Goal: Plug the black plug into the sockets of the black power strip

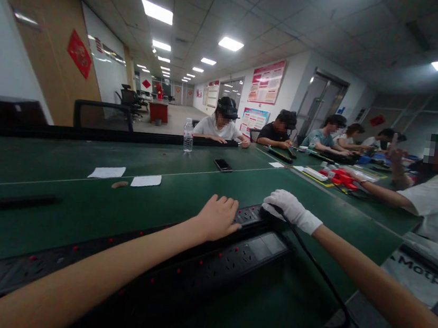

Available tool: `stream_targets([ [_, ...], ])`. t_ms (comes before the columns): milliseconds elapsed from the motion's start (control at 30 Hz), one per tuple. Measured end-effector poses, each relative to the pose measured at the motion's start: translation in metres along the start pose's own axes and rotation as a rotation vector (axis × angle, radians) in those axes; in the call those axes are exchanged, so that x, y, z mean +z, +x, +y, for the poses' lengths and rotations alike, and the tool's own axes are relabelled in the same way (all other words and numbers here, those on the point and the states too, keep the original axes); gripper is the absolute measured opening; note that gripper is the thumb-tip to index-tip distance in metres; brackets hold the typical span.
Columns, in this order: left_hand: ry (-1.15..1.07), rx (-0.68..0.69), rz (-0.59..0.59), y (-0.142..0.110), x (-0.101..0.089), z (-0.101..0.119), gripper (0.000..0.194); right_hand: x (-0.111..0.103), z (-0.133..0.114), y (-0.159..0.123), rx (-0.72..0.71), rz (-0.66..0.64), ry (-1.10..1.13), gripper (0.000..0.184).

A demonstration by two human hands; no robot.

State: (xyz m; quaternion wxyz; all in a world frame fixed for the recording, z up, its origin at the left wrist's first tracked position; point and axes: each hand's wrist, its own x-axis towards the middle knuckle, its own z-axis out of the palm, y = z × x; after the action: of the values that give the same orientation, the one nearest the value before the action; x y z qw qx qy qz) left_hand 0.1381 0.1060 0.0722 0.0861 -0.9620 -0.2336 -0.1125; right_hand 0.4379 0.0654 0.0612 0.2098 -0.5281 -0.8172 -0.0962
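Observation:
A long black power strip point(250, 214) with sockets and red switches lies slantwise across the table in front of me. My left hand point(218, 218), bare, is closed over it near its right end, with the thumb at the near edge. My right hand point(287, 208), in a white glove, is closed around the strip's far right end, where a black cable point(311, 255) comes out under the fingers; exactly what the fingertips grip is partly hidden. The cable loops down past the table edge. A second black power strip point(227, 261) lies nearer to me, partly dark.
A phone point(223, 165), a water bottle point(188, 135) and white papers point(145, 180) are on the green table point(182, 202). Dark bars point(14, 203) lie at left. Several people sit along the far and right sides, near red pieces point(339, 177). One person point(433, 206) sits close at right.

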Motion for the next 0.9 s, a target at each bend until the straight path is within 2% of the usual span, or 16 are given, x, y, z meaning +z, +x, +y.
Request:
stream_targets([
  [133,0.002,-0.038,0.04,0.052,0.014,0.026,0.061,0.014,-0.002,-0.009,0.081,0.097,0.043,0.024],
  [233,-0.003,-0.052,0.048,0.065,0.029,0.04,0.056,0.023,-0.005,-0.018,0.138,0.171,0.076,0.024],
  [467,-0.012,-0.066,0.049,0.059,0.055,0.052,0.05,0.03,-0.01,-0.018,0.179,0.209,0.141,0.024],
  [667,0.004,-0.068,0.048,0.058,0.059,0.051,0.059,0.024,-0.013,-0.014,0.161,0.17,0.181,0.028],
  [900,0.015,-0.064,0.052,0.057,0.059,0.05,0.058,0.023,-0.014,-0.016,0.193,0.181,0.144,0.027],
])
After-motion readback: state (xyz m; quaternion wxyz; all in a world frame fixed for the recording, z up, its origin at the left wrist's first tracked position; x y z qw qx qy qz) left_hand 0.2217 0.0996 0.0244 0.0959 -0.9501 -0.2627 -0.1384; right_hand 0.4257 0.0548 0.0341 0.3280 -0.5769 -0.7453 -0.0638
